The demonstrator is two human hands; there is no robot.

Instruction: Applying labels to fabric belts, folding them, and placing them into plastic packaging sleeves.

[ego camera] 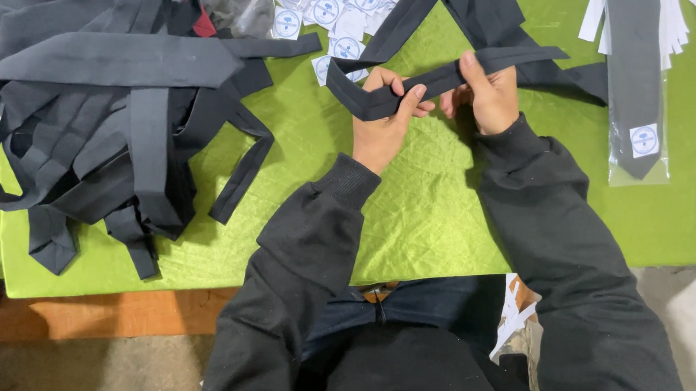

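Note:
A black necktie [457, 40] lies across the green quilted cloth [412, 216] and runs up to the far edge. My left hand [383, 120] grips its folded narrow end, fingers wrapped over the fabric. Just to the right, my right hand [486, 95] pinches the same tie with thumb on top. Both hands are close together above the middle of the cloth. Black sleeves cover both arms.
A big heap of black ties [102, 97] fills the left side. Round white stickers [336, 11] lie at the far middle. A bagged tie with a sticker [637, 85] rests at the right beside white card strips [674, 26]. The wooden table edge [111, 314] shows below.

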